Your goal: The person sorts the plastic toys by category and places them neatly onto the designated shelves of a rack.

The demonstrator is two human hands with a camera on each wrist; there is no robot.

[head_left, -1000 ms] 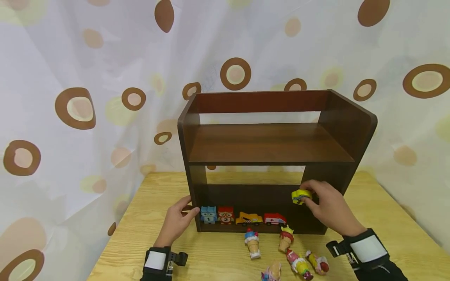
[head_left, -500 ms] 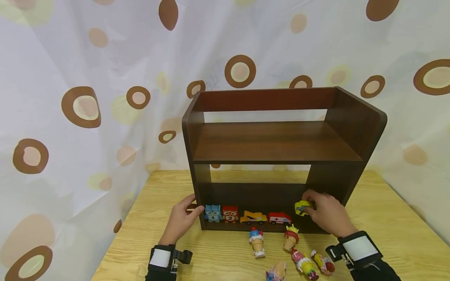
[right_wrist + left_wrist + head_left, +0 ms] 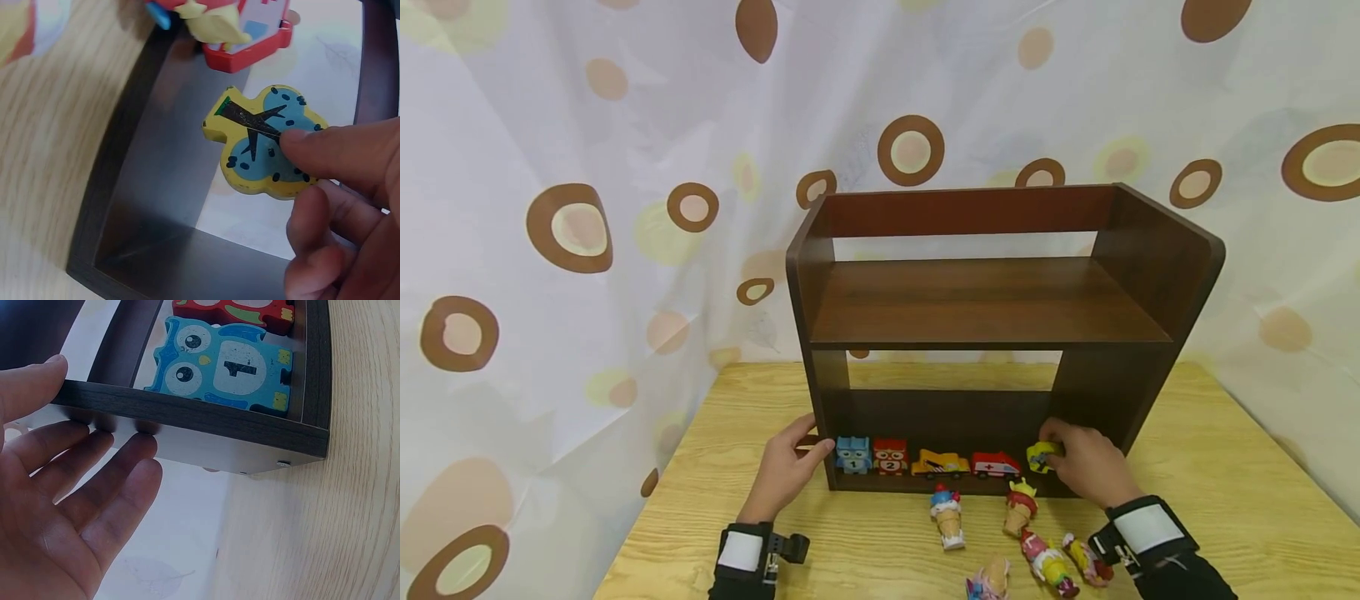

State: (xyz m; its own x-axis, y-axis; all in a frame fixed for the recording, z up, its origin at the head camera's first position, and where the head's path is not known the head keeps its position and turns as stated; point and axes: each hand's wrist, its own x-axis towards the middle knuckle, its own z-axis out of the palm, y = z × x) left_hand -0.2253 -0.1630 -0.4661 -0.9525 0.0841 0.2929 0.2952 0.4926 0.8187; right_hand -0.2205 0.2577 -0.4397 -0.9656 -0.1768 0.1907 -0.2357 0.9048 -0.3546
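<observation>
My right hand pinches a yellow tree-shaped block with a blue crown and black trunk, inside the lower compartment of a dark brown shelf. Its trunk end points toward the front, low over the compartment floor. With thumb and fingers on either side, my left hand holds the edge of the shelf's left side panel. Along the lower level stand a blue owl block marked 1, a red owl block marked 2, a yellow toy truck and a red-and-white toy ambulance.
Several ice-cream-cone toys lie on the wooden table before the shelf, including a blue-topped cone, a red-topped cone and a pink-and-yellow cone. A patterned cloth hangs behind. The shelf's middle board overhangs the right hand.
The tree block has come down in my right hand to the level of the toy vehicles, right of the ambulance. The left hand keeps its place on the shelf side. The head view has shifted slightly.
</observation>
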